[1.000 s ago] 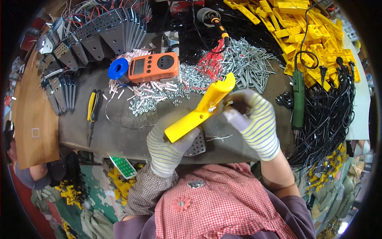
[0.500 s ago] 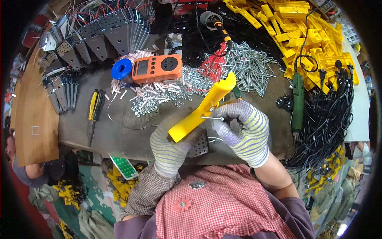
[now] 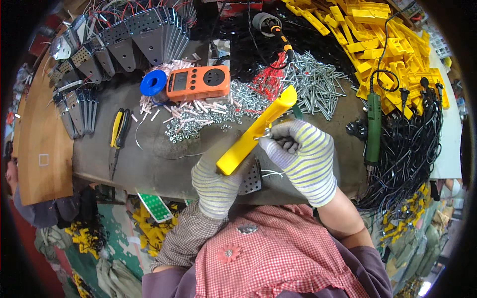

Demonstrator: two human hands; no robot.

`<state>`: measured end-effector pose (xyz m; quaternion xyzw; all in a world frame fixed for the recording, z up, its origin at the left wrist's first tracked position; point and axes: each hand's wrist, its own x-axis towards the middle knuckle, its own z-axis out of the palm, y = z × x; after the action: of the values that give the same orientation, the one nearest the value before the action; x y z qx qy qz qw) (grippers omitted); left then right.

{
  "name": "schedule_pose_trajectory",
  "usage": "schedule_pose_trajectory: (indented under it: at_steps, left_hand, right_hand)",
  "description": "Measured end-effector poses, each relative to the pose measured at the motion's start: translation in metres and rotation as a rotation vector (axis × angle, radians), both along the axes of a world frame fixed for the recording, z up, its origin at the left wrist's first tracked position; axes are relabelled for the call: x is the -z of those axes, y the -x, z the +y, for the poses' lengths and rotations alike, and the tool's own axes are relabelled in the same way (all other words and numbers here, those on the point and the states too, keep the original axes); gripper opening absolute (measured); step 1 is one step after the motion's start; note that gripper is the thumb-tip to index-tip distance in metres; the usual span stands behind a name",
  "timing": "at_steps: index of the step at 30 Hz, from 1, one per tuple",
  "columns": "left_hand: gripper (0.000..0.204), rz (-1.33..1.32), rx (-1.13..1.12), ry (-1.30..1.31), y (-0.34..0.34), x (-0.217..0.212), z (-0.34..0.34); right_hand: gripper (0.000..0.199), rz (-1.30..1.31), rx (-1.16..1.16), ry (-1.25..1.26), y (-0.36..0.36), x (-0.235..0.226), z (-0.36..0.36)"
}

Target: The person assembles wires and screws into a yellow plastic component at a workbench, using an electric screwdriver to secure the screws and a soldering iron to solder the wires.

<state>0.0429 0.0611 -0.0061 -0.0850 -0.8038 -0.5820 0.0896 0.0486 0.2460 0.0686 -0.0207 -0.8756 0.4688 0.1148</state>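
Observation:
A yellow plastic handle (image 3: 248, 141) is gripped at its lower end by my striped-gloved left hand (image 3: 216, 184), slanting up to the right. My right hand (image 3: 305, 159), in a matching glove, pinches a long silver screw (image 3: 264, 135) at the handle's side. Most of the screw's shank no longer shows; whether it sits inside the handle is hard to see. Beside my left hand a perforated grey metal plate (image 3: 250, 180) shows at the bench edge, with white wires (image 3: 272, 173) by it. Behind my right hand a dark green tool handle (image 3: 297, 112) is partly hidden.
Beyond my hands lie piled screws (image 3: 318, 87), nuts (image 3: 186, 128) and an orange meter (image 3: 198, 83) beside a blue spool (image 3: 152, 83). Cutters (image 3: 119, 130) lie left. Right are a green power tool (image 3: 372, 129), black cords (image 3: 407, 154) and yellow handles (image 3: 392, 54). Metal brackets (image 3: 121, 52) stand far left.
The screw's shank, plainly visible before, is now mostly out of sight at the handle's side. My right fingers have closed in toward the handle, which has turned slightly.

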Motion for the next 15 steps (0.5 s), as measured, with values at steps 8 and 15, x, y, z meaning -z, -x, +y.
schedule_pose_trajectory:
  at_steps: [8,15]
  left_hand:
    - [0.055,-0.025,0.024,-0.006,-0.005,0.007,-0.004]
    - [0.054,-0.085,0.109,-0.177,-0.005,-0.002,0.0]
  right_hand:
    - [0.023,0.345,-0.18,-0.071,0.016,0.015,0.038]
    - [0.034,0.308,-0.005,0.697,0.022,0.04,0.026]
